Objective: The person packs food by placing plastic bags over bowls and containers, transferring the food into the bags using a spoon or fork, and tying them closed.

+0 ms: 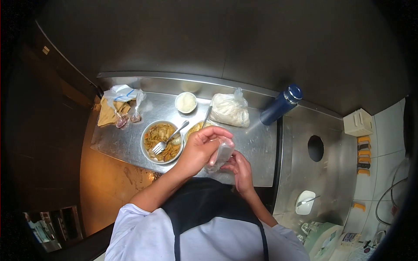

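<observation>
A small clear plastic bag or wrapper [223,153] is between my two hands, above the front of the steel counter. My left hand [202,150] has its fingers curled round its upper left side. At its lower right, my right hand [238,168] has bent fingers touching it; what lies inside is too blurred to tell. Left of my hands stands a bowl of noodles [150,140] with a fork [160,148] resting in it. A second dish of yellowish food [194,128] is partly hidden behind my left hand.
Along the counter's back [150,98] are a white bowl of rice [186,102], a tied bag of pale food [230,109] and a blue flask [281,104]. Brown cloth and plastic bags [114,111] lie left. A sink area [300,152] holds a white dish [305,202].
</observation>
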`<act>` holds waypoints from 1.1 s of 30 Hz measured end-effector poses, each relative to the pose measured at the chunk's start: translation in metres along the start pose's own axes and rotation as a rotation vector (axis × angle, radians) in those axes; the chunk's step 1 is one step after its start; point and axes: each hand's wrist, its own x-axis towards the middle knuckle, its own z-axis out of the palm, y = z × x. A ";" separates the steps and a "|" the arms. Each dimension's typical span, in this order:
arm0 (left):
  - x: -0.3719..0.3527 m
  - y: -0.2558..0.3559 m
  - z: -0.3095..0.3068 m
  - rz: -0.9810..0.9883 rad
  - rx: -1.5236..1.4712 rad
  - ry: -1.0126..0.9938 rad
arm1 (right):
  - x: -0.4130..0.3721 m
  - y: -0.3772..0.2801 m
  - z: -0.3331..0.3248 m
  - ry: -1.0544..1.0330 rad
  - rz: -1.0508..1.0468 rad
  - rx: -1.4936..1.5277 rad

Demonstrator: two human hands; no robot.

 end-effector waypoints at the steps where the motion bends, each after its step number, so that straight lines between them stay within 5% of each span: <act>1: -0.002 0.007 0.002 0.034 -0.001 0.040 | 0.000 -0.010 0.013 0.041 -0.047 -0.092; 4: -0.012 0.026 -0.005 0.146 0.062 0.161 | 0.012 -0.002 0.013 -0.024 -0.061 -0.217; 5: -0.006 0.021 -0.007 0.342 0.191 0.263 | 0.016 -0.020 0.021 0.037 0.029 -0.137; 8: -0.017 0.034 -0.037 0.529 1.015 0.520 | 0.023 -0.047 0.020 0.076 -0.132 -0.229; 13: -0.037 0.040 -0.038 0.435 0.743 0.582 | 0.035 -0.075 0.034 0.054 -0.354 -0.623; 19: -0.046 0.051 -0.027 0.444 0.103 0.501 | 0.043 -0.097 0.065 -0.146 -0.174 -0.275; 23: -0.041 0.047 -0.006 0.507 0.193 0.386 | 0.033 -0.108 0.095 -0.393 -0.230 -0.285; 26: -0.043 0.051 0.007 0.587 0.422 0.332 | 0.036 -0.086 0.103 -0.419 -0.514 -0.843; 28: -0.041 0.051 0.001 0.752 0.589 0.345 | 0.037 -0.090 0.106 -0.392 -0.367 -0.734; 32: -0.059 0.058 -0.026 0.785 0.482 0.354 | 0.038 -0.120 0.114 -0.413 -0.157 -0.437; 33: -0.048 0.025 -0.042 0.564 0.303 0.137 | 0.039 -0.125 0.114 -0.438 -0.164 -0.411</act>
